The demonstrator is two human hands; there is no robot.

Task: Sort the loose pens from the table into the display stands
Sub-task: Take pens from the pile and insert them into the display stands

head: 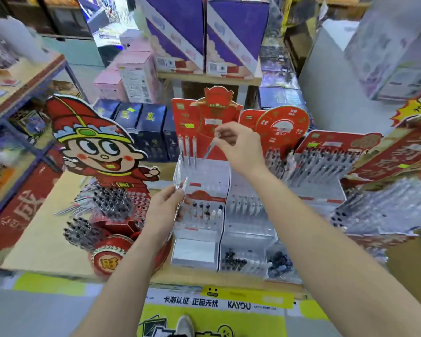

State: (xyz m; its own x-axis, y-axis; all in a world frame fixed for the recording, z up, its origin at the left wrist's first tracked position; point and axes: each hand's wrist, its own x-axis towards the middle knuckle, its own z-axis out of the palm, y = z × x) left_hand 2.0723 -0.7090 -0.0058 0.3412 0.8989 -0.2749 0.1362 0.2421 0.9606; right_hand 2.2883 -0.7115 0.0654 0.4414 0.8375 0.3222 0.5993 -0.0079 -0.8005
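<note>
My right hand (pixel 238 147) pinches a clear pen (pixel 210 147) by its upper end, tip slanting down toward the back rows of a white stepped display stand (pixel 204 176) with a red backboard. Three pens (pixel 187 149) stand upright in that stand's back left corner. My left hand (pixel 165 210) grips a bunch of clear pens (pixel 181 190) at the stand's left side. Lower rows of the stand hold a few pens (pixel 206 212) with dark and white caps.
A cartoon-figure stand (pixel 100 152) full of dark-capped pens sits to the left on the tan table (pixel 41 242). More red-backed pen stands (pixel 323 166) crowd the right. Dark blue boxes (pixel 136 122) and purple boxes (pixel 204 32) rise behind.
</note>
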